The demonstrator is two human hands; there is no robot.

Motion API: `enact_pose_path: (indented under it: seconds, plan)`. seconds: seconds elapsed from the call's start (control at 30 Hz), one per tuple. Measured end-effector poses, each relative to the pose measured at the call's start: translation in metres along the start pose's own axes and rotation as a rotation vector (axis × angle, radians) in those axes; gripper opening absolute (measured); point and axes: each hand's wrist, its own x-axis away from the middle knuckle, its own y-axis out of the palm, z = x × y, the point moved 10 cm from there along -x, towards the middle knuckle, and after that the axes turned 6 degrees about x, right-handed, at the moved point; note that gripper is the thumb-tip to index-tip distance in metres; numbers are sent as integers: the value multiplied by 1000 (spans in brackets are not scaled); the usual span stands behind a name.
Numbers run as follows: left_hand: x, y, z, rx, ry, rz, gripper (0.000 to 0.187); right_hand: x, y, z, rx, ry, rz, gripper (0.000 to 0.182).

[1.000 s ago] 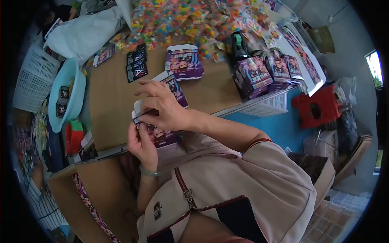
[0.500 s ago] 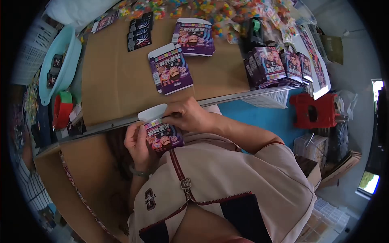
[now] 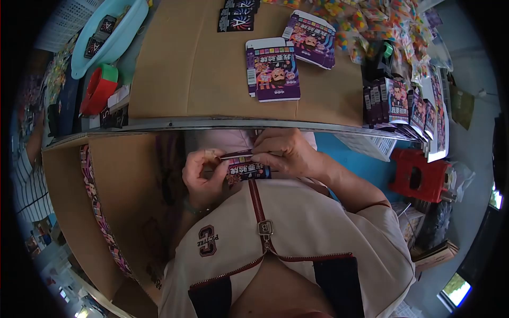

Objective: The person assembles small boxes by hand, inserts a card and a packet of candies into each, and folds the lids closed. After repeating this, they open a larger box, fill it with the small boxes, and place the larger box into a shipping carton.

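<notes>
Close to my body, below the table edge, I hold a small purple printed cardboard box (image 3: 248,170) between both hands. My left hand (image 3: 205,174) grips its left end between thumb and fingers. Thumb and fingers of my right hand (image 3: 283,152) pinch the right side of its top edge, where the flap is folded over. Beyond the edge, a similar flat box (image 3: 277,74) lies on the cardboard-covered table (image 3: 169,79). Behind it sits a stack of the same flat boxes (image 3: 312,40).
Black cards (image 3: 236,20) lie at the back. Upright filled-looking boxes (image 3: 397,100) and a tape dispenser (image 3: 383,58) stand right, near colourful candy packets (image 3: 371,29). A blue basin (image 3: 108,34) and tape rolls (image 3: 99,87) are left. An open carton (image 3: 114,196) sits lower left.
The box's white-sided flap, raised before, is now folded down at the top edge. My right hand has moved onto that edge. The view has shifted, so the table sits higher in it.
</notes>
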Motion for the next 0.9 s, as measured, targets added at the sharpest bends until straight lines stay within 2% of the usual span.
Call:
enact_pose_path:
  seconds: [0.07,0.13,0.2,0.27,0.3,0.43,0.6,0.67,0.7,0.77,0.83,0.9]
  plan:
    - [2,4,-1,311,-96,52,15,0,1,-4,25,-33,2,8]
    - [-2,6,-20,235,-159,6,14,-4,6,6,2,150,-88,10]
    - [-10,9,-38,160,-240,-38,14,-8,10,11,36,151,-106,10]
    - [-13,22,-36,208,-217,-204,9,0,12,33,-148,382,-56,9]
    - [-13,20,-38,204,-239,-195,9,2,11,36,-263,439,-34,10]
    - [-10,25,-46,306,-398,-170,8,8,16,46,-388,468,74,4]
    - [-4,30,-42,552,-527,-26,10,7,5,33,-299,298,268,5]
    - [3,31,-50,712,-598,38,11,5,4,28,-327,288,235,6]
    - [7,30,-53,713,-603,43,11,4,6,25,-353,273,205,6]
    - [6,24,-49,603,-452,2,13,5,4,24,-264,241,178,5]
    - [15,24,-61,612,-509,35,14,4,1,22,-171,208,154,4]
    - [18,22,-70,624,-566,71,16,9,12,48,-315,461,67,4]
